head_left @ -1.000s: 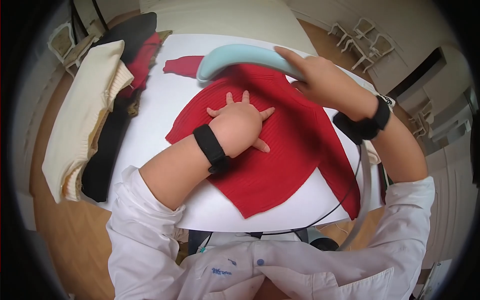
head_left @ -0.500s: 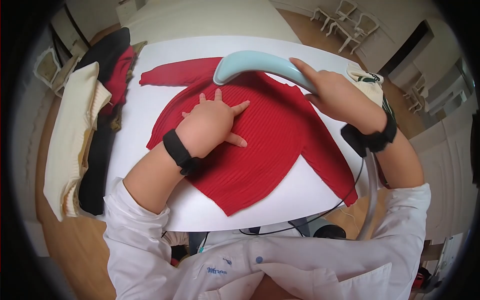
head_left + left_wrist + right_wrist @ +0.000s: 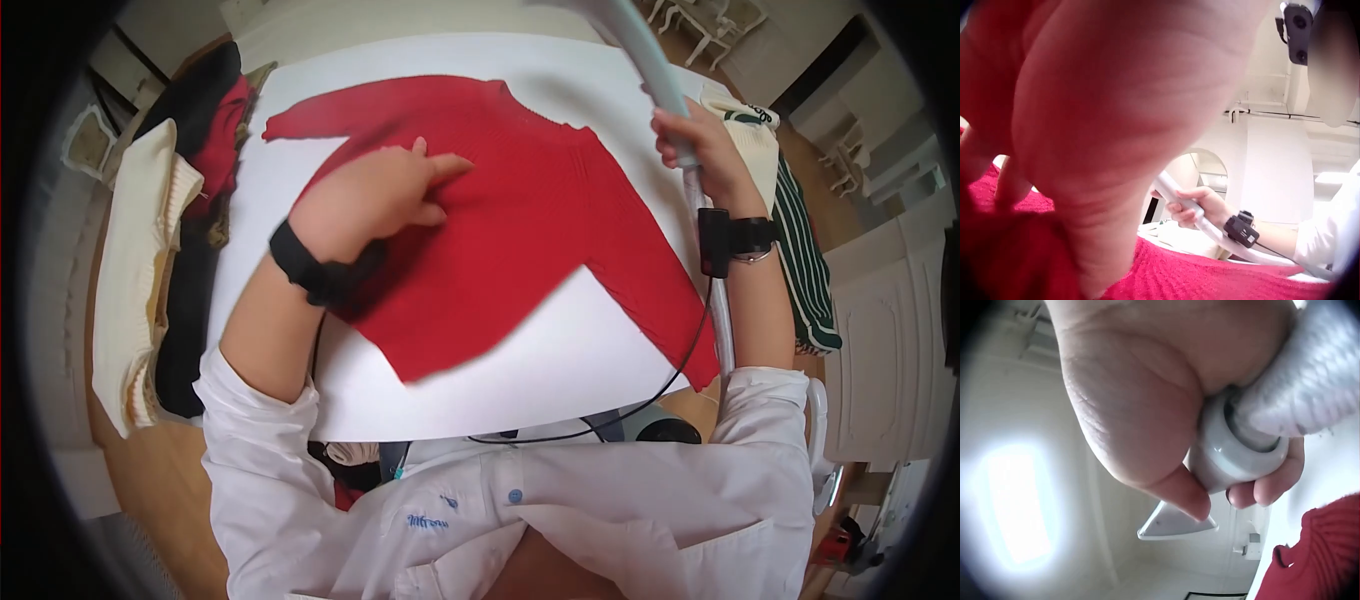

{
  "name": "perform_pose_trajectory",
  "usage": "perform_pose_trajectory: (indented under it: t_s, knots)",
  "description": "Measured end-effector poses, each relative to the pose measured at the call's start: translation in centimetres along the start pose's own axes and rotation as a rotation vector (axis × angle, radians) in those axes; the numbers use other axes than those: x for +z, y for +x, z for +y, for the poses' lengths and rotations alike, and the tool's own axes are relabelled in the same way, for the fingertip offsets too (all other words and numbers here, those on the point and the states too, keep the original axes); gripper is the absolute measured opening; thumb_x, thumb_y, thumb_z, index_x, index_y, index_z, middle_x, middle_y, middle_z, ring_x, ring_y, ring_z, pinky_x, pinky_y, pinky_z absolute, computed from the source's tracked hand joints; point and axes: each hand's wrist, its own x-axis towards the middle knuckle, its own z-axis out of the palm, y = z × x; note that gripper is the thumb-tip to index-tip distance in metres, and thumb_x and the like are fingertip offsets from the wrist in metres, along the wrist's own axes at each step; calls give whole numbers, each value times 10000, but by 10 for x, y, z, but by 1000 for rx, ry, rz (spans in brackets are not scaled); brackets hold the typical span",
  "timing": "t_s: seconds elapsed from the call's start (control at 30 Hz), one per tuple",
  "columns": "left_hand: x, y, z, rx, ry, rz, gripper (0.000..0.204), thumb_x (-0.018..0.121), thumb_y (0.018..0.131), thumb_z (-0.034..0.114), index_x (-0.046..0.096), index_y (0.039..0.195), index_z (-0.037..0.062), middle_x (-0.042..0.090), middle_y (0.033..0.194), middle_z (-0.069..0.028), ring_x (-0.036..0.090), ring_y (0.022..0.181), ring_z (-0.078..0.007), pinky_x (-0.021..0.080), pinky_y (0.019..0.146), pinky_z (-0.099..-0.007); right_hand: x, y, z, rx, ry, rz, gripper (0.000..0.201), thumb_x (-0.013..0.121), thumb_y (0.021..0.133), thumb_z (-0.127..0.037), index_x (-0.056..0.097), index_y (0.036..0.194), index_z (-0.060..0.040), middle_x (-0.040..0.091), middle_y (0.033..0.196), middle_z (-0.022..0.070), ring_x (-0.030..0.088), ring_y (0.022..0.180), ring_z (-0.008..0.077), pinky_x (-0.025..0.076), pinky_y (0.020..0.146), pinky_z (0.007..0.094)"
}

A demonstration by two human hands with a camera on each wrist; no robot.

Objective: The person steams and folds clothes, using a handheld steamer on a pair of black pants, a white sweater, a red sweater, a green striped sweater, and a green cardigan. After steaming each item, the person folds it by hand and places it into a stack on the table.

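A red ribbed sweater [image 3: 510, 220] lies spread out, its sleeves pointing to the far left and the near right. On its left part rests my left hand [image 3: 370, 195], thumb and index finger stretched out. The left wrist view shows that palm [image 3: 1110, 106] close up, with its fingertips down at the red knit. My right hand [image 3: 705, 145] grips the handle of a pale blue garment steamer [image 3: 640, 50], raised beyond the sweater's right shoulder. In the right wrist view, fingers wrap the steamer's collar [image 3: 1241, 465], where a grey hose [image 3: 1310, 381] enters.
Folded cream knitwear [image 3: 135, 280] and dark garments [image 3: 190, 300] hang over the left side of the white table [image 3: 440, 410]. A green-and-white striped garment [image 3: 800, 250] lies at the right edge. A black cable [image 3: 640, 405] loops near the front.
The steamer has lifted away from the sweater, up and to the right, its head turning outward. My left hand has shifted left. The head view has moved, so the sweater's collar shows uncovered.
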Motion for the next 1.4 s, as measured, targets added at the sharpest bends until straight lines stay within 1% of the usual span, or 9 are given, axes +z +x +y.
perform_pose_trajectory:
  t_s: [0.1, 0.23, 0.5, 0.67, 0.73, 0.87, 1.03, 1.13, 1.4]
  knots:
    - [-1, 5, -25, 69, 20, 93, 531, 693, 907, 29, 567, 1420, 83, 686, 1242, -232, 664, 1120, -424, 534, 974, -452, -16, -10, 21, -1, 451, 61, 397, 721, 948, -187, 623, 1288, -7, 577, 857, 1, 520, 632, 67, 429, 566, 235]
    - [9, 12, -76, 175, 65, 262, 559, 655, 916, -11, 532, 1455, 74, 684, 1266, -226, 647, 1188, -422, 538, 972, -443, -13, -15, 19, -43, 258, 168, 453, 744, 926, -196, 603, 1303, 12, 563, 845, -7, 520, 648, 63, 424, 569, 225]
    - [-9, 1, -37, -136, 107, 108, 532, 624, 924, 0, 518, 1441, 65, 706, 1134, -236, 679, 1068, -431, 545, 899, -454, 13, -38, 1, -38, 100, 191, 404, 786, 886, -221, 616, 1180, -3, 555, 818, -10, 528, 654, 57, 450, 587, 230]
    - [-4, 10, 31, 255, -96, 271, 336, 670, 983, 142, 590, 1290, 33, 727, 1158, -203, 693, 1052, -410, 551, 903, -458, 16, -48, -1, -40, 143, 241, 329, 777, 888, -202, 601, 1100, -21, 564, 802, -2, 539, 646, 68, 459, 577, 244]
    - [14, 10, 53, 323, -76, 271, 688, 775, 902, 446, 545, 1444, 90, 516, 1507, -284, 558, 1336, -451, 502, 1053, -534, 15, -48, -1, -61, 218, 291, 309, 764, 895, -184, 603, 1098, -17, 575, 808, 8, 545, 636, 79, 461, 569, 249]
    - [24, 4, 99, 287, 145, -51, 1145, 877, 665, 663, 404, 1586, 173, 315, 1622, -346, 255, 1539, -501, 370, 1083, -778, 10, -50, -3, -71, 244, 333, 275, 759, 892, -167, 607, 1067, -19, 576, 808, 14, 544, 627, 87, 463, 568, 250]
    - [26, 21, 74, 349, 41, 229, 746, 736, 912, 552, 536, 1491, 126, 664, 1289, -294, 724, 999, -418, 568, 887, -445, 3, -50, -1, -63, 237, 338, 218, 761, 887, -157, 614, 990, -34, 581, 788, 14, 548, 621, 89, 466, 564, 252]
    - [-12, 47, 72, 131, 136, 81, 555, 643, 981, 517, 652, 1287, 54, 740, 891, -218, 722, 881, -405, 579, 796, -502, 2, -48, 1, -81, 221, 347, 223, 766, 884, -155, 614, 990, -31, 589, 767, 13, 550, 612, 89, 467, 554, 258]
    - [-11, 119, 68, -219, 396, 85, 919, 626, 889, 758, 526, 1505, 84, 613, 1327, -291, 704, 1073, -417, 592, 869, -483, -3, -52, -2, -105, 207, 367, 258, 785, 870, -156, 617, 1011, -21, 598, 761, 18, 555, 607, 89, 468, 546, 260]
